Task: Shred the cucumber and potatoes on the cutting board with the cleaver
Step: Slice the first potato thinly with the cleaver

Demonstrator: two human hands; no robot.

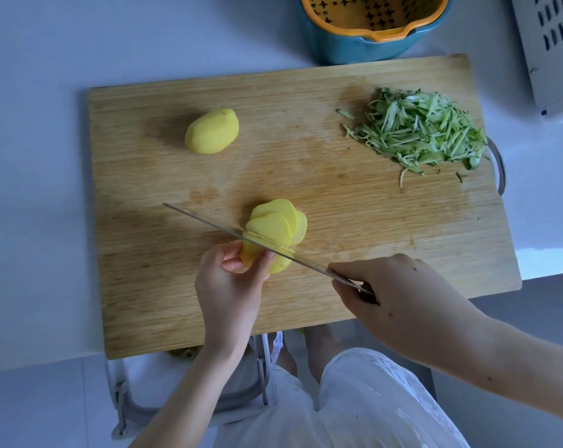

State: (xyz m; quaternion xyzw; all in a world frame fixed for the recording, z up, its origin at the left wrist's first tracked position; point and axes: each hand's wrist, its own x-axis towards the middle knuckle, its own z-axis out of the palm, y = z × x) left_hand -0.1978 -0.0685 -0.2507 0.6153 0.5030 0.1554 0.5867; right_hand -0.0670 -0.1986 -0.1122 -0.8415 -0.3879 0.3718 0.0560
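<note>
Both hands are occupied. The left hand [231, 282] is curled round the uncut end of a peeled potato [278, 266], its fingertips pinching the piece just beside the blade. The right hand [399, 295] is closed over the handle of the cleaver [209, 223], and the handle itself is hidden. The blade's spine is laid from 10 o'clock to 4 o'clock across the near part of the cutting board [338, 221]. Cut slices [273, 221] are fanned against the far face of the blade. A second, whole potato [212, 131] lies at 10 o'clock on the board, well apart, and the cucumber shreds [419, 130] are heaped at 2 o'clock. Slicing is judged to be part done, and no potato has been shredded yet.

Little of the held piece is left, so a nicked fingertip is the likeliest mishap if the fingers are not drawn back as it shortens. A slip could also be caused by the wet, rounded flesh rolling under pressure. The board appears to reach the worktop's [31, 156] near edge at 6 o'clock, so it might be tipped by heavy downward force there.
</note>
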